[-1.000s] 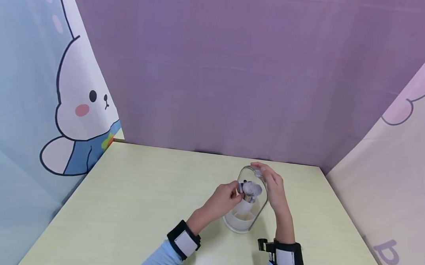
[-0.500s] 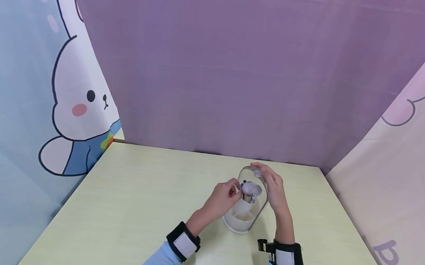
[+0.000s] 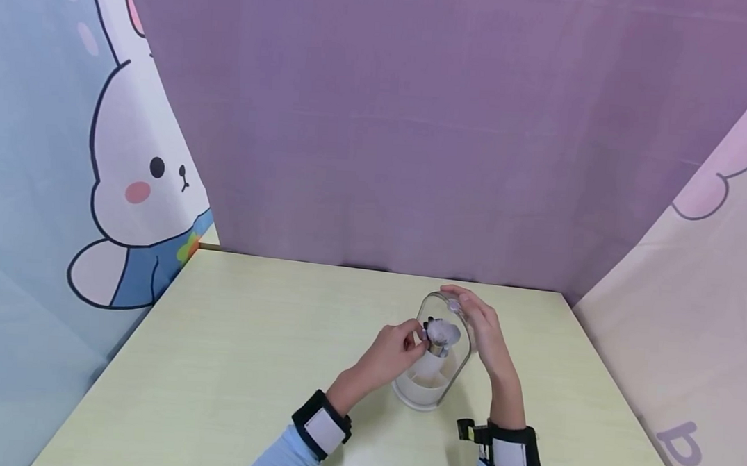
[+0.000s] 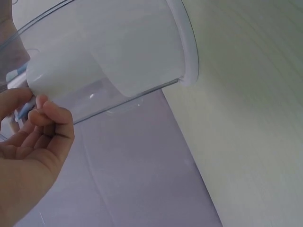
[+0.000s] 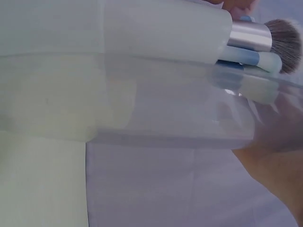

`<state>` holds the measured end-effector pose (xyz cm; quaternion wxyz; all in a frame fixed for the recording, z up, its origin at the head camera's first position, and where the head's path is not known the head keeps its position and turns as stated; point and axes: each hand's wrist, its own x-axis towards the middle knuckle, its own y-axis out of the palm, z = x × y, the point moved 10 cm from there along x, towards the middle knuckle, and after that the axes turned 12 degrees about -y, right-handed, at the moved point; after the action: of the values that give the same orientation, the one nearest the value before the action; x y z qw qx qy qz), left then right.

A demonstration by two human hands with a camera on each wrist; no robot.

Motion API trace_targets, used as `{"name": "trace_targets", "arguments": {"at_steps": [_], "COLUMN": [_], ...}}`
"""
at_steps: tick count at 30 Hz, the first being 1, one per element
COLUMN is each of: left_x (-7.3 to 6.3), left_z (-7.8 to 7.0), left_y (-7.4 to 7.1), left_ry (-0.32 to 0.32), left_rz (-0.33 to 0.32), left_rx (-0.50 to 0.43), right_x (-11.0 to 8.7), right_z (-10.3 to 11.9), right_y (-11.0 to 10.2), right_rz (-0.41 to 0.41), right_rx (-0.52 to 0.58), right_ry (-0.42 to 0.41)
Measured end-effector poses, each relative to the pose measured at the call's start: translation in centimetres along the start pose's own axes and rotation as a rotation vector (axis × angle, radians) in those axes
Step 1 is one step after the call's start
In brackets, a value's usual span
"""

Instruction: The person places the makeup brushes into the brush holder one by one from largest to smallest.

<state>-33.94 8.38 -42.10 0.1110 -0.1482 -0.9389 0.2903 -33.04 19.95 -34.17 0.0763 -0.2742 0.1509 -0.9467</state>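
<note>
A clear domed makeup brush holder with a white base (image 3: 418, 396) stands on the table, right of the middle in the head view. Several makeup brushes (image 3: 442, 331) stand bunched in its white inner cup (image 5: 165, 30). In the right wrist view, a large fluffy brush (image 5: 285, 41) shows beside a smaller blue-and-white brush (image 5: 255, 58). My left hand (image 3: 390, 348) reaches in from the left and pinches a brush at the bunch's left side; fingertips hide most of it. My right hand (image 3: 485, 333) holds the top and right side of the clear cover (image 4: 118, 99).
The pale table (image 3: 236, 366) extends around the holder. A purple cloth (image 3: 378, 129) hangs along its back edge, with printed cloths at the left (image 3: 31, 197) and right (image 3: 696, 296). Black bands with white patches circle both wrists.
My left fingertips rose slightly, then came back down among the brushes, a little further right. My right wrist has shifted slightly right while its fingers stay on the cover. The holder stays in place.
</note>
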Motion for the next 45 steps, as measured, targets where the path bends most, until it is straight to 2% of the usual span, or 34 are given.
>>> {"name": "trace_targets", "arguments": {"at_steps": [7, 10, 12, 15, 18, 22, 24, 29, 36, 40, 45], "left_x": [0.0, 0.5, 0.9, 1.8, 2.6, 3.2, 3.3, 3.2, 2.6, 2.1, 0.9], "left_z": [0.5, 1.2, 2.0, 3.7, 5.2, 6.2, 6.3, 6.0, 5.0, 4.8, 4.4], "left_y": [-0.3, -0.7, -0.9, -0.9, 0.0, 1.5, 2.1, 2.6, 1.9, 1.5, 1.2], "left_ry": [0.073, 0.096, 0.071, 0.000, -0.053, -0.035, -0.016, 0.029, 0.102, 0.089, 0.040], "left_rz": [0.073, 0.068, 0.051, 0.037, 0.060, 0.103, 0.123, 0.135, 0.089, 0.100, 0.158], "left_rx": [-0.050, -0.071, -0.055, 0.010, 0.149, 0.361, 0.417, 0.469, 0.620, 0.642, 0.629], "right_x": [0.1, 0.3, 0.5, 0.7, 1.0, 1.4, 1.5, 1.6, 1.7, 1.7, 1.6], "right_z": [-1.4, -2.8, -3.6, -4.5, -4.4, -3.6, -3.9, -5.9, -6.1, -6.1, -5.2], "right_y": [-0.1, -0.4, -0.7, -1.1, -1.2, -0.6, -0.4, -0.1, 0.1, -0.1, -0.1], "right_rz": [0.054, 0.068, 0.064, 0.035, 0.022, 0.047, 0.052, 0.048, 0.048, 0.037, 0.035], "right_rx": [0.025, 0.004, -0.005, 0.021, 0.065, 0.121, 0.151, 0.191, 0.192, 0.180, 0.148], "right_ry": [0.025, 0.044, 0.067, 0.113, 0.148, 0.156, 0.158, 0.150, 0.107, 0.125, 0.133]}}
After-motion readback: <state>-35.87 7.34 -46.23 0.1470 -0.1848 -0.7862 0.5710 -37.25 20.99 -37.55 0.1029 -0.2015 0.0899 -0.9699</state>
